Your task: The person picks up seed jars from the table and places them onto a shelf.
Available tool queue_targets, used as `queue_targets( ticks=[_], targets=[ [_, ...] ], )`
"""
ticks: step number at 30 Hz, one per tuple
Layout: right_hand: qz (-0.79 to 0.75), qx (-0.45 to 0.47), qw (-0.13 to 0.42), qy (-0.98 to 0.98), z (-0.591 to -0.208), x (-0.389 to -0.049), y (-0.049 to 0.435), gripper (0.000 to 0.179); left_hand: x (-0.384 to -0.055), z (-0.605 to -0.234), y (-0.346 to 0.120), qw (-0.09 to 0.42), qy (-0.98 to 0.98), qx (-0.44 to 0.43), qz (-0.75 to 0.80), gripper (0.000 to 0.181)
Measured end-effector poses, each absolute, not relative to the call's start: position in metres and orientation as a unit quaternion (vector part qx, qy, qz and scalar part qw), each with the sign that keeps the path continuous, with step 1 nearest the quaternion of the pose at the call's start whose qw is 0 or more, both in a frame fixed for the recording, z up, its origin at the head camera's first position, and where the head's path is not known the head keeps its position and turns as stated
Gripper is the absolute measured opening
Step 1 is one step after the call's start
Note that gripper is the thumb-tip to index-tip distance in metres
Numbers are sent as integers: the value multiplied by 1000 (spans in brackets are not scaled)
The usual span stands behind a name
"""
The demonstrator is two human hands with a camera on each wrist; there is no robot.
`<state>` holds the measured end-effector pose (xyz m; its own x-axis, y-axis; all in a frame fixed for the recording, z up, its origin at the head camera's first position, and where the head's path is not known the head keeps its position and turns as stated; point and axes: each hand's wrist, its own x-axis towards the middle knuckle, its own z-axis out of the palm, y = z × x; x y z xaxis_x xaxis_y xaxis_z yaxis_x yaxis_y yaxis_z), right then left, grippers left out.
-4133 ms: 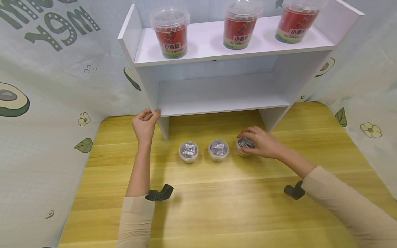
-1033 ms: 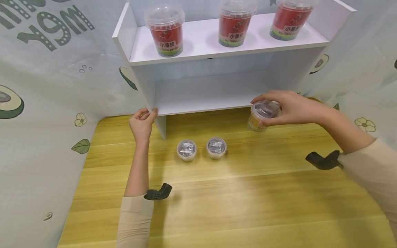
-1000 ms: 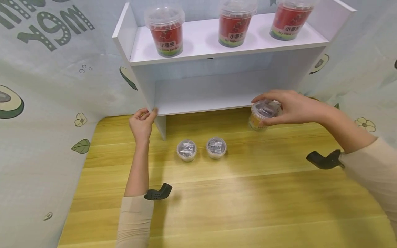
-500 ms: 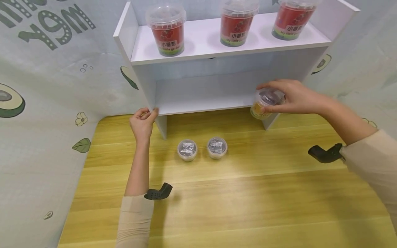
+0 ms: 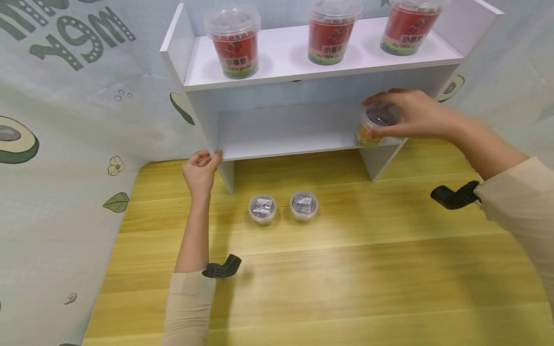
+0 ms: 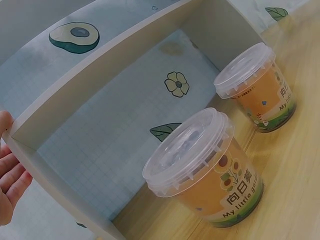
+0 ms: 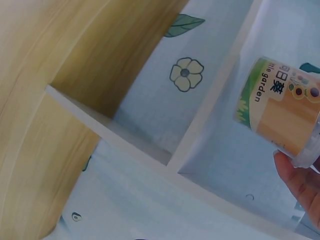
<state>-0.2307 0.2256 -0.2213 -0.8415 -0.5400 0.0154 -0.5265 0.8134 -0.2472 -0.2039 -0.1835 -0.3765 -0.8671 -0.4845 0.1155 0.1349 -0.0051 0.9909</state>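
Observation:
My right hand grips a lidded plastic cup with a yellow-orange sunflower label. It holds the cup at the right end of the white shelf unit's middle board, its base close over the front edge. In the right wrist view, the thumb lies against the cup near its lid. At the unit's left side, my left hand pinches the panel edge where the middle board meets it. Two matching cups, one left and one right, stand on the table below.
On the top board stand three taller red tomato-label cups: left, middle and right. Side panels rise at both ends of the unit. A patterned cloth hangs around the wood-grain table.
The right hand has taken the rightmost sunflower cup off the table and raised it to the middle board's level. The left hand keeps its place on the unit.

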Motion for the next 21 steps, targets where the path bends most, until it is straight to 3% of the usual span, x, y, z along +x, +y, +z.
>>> queue_targets(
  ticks=[21],
  targets=[
    [-88,-257,70,960,-224,-255,231,65,-205,-377,-184,229,-676,122,-690,10]
  ],
)
